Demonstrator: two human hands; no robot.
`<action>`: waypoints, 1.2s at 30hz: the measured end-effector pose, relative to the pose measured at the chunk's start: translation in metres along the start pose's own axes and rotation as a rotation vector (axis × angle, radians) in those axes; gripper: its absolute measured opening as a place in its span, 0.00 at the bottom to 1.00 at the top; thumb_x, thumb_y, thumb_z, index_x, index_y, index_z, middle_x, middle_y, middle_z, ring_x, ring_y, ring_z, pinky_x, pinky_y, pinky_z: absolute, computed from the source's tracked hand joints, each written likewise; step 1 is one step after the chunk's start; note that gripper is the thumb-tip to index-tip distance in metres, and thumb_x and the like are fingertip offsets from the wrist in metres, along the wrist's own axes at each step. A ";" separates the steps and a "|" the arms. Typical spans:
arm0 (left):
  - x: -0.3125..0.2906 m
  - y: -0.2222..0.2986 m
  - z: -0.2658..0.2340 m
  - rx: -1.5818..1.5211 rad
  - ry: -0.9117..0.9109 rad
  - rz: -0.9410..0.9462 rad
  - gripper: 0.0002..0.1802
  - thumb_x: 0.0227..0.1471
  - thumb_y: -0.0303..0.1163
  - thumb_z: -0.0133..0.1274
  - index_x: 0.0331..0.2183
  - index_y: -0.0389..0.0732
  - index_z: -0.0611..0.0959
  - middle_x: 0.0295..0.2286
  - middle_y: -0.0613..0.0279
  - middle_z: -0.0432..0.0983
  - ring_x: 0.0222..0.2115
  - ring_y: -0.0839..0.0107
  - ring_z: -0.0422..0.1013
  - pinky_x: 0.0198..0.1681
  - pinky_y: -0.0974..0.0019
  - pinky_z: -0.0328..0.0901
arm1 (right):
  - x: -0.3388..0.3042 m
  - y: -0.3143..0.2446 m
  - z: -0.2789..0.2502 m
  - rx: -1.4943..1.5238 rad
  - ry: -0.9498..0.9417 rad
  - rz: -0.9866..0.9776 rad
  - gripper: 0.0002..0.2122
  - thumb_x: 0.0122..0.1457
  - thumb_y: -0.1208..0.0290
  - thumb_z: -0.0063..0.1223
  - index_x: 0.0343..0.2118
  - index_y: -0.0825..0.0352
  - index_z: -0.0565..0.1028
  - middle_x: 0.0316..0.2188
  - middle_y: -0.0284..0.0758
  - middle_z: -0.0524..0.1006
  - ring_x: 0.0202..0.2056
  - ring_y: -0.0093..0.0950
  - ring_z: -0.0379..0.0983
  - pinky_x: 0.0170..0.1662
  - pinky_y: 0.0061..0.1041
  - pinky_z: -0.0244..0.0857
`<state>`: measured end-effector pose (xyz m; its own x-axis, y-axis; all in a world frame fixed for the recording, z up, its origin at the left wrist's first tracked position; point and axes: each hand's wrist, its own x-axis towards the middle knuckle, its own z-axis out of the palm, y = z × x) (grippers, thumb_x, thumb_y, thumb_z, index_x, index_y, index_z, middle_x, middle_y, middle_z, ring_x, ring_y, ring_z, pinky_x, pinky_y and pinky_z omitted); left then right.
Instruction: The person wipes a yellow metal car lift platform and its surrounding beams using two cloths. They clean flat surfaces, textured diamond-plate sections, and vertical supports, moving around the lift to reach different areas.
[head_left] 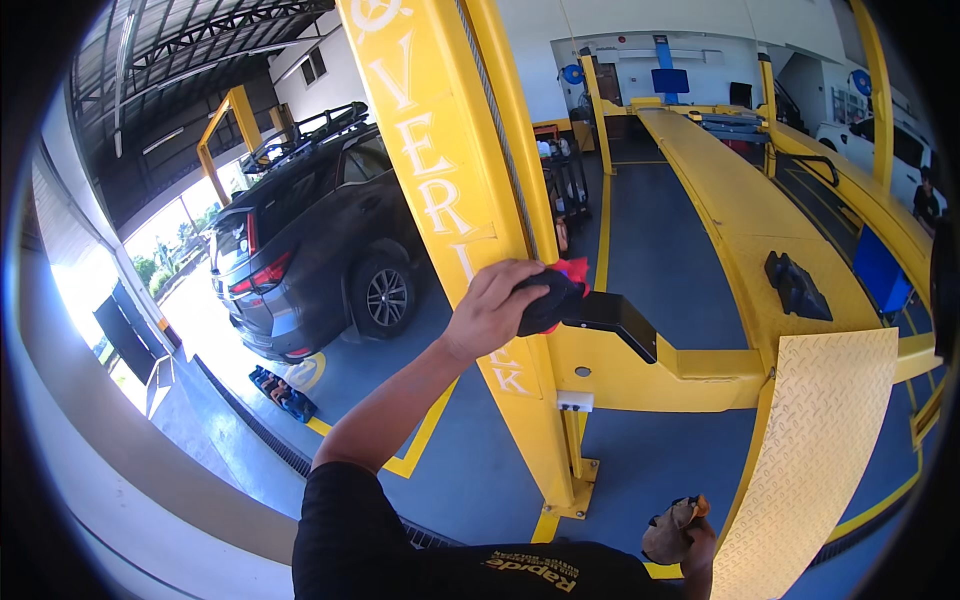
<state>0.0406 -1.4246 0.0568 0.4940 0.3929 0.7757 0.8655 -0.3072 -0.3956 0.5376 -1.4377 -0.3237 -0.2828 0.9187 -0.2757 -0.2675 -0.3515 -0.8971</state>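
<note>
My left hand (490,308) reaches out to the yellow lift post (440,170). Its fingers are wrapped over a dark, rounded, soft-looking thing (545,302), and a bit of red cloth (574,268) pokes out behind it. Just right of these, a black angled metal bracket (618,322) juts from the post above the yellow crossbeam (670,378). Low at the right, my right hand (702,548) is closed around a crumpled brownish cloth bundle (668,534). How the dark thing meets the bracket is hidden by my left hand.
A dark SUV (320,225) stands left of the post, near a blue-and-black tray of objects (282,392). To the right run the yellow lift runway (720,190), carrying a black block (795,287), and a sloping ramp plate (820,440). A person (927,200) is at the far right.
</note>
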 end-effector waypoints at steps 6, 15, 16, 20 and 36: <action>0.016 -0.010 0.021 0.259 0.197 -0.311 0.34 0.63 0.35 0.51 0.66 0.31 0.70 0.72 0.40 0.51 0.71 0.42 0.51 0.72 0.39 0.44 | 0.035 -0.025 0.030 -0.195 0.026 -0.094 0.16 0.54 0.75 0.45 0.42 0.70 0.83 0.37 0.34 0.80 0.38 0.27 0.75 0.45 0.27 0.67; 0.183 -0.152 -0.076 0.626 0.460 -0.486 0.42 0.69 0.52 0.43 0.72 0.33 0.59 0.75 0.49 0.43 0.75 0.44 0.39 0.72 0.28 0.37 | 0.045 -0.009 0.014 0.008 0.141 -0.073 0.15 0.57 0.73 0.47 0.44 0.69 0.82 0.37 0.34 0.80 0.39 0.30 0.77 0.48 0.30 0.69; 0.212 -0.174 -0.095 0.630 0.491 -0.499 0.43 0.70 0.54 0.41 0.72 0.33 0.60 0.75 0.50 0.43 0.75 0.46 0.40 0.71 0.25 0.38 | 0.048 -0.008 0.016 0.014 0.130 -0.071 0.15 0.58 0.72 0.47 0.45 0.68 0.81 0.37 0.34 0.80 0.40 0.30 0.76 0.49 0.31 0.69; 0.303 -0.243 -0.164 0.751 0.577 -0.560 0.43 0.71 0.57 0.36 0.71 0.32 0.61 0.75 0.49 0.44 0.76 0.49 0.39 0.70 0.23 0.40 | 0.058 0.001 0.029 0.044 0.073 -0.067 0.15 0.62 0.69 0.48 0.48 0.64 0.80 0.37 0.34 0.79 0.41 0.31 0.76 0.52 0.35 0.68; 0.358 -0.240 -0.150 0.729 0.504 -0.254 0.29 0.67 0.46 0.47 0.67 0.61 0.75 0.73 0.67 0.57 0.73 0.49 0.51 0.75 0.39 0.44 | 0.086 0.011 0.043 0.087 -0.139 -0.046 0.16 0.71 0.59 0.50 0.57 0.56 0.75 0.39 0.33 0.77 0.45 0.33 0.74 0.59 0.45 0.68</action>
<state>-0.0033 -1.3407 0.5032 0.3357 -0.1024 0.9364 0.8654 0.4261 -0.2636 0.4709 -1.3702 -0.3423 -0.3913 0.9027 -0.1788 -0.3606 -0.3291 -0.8727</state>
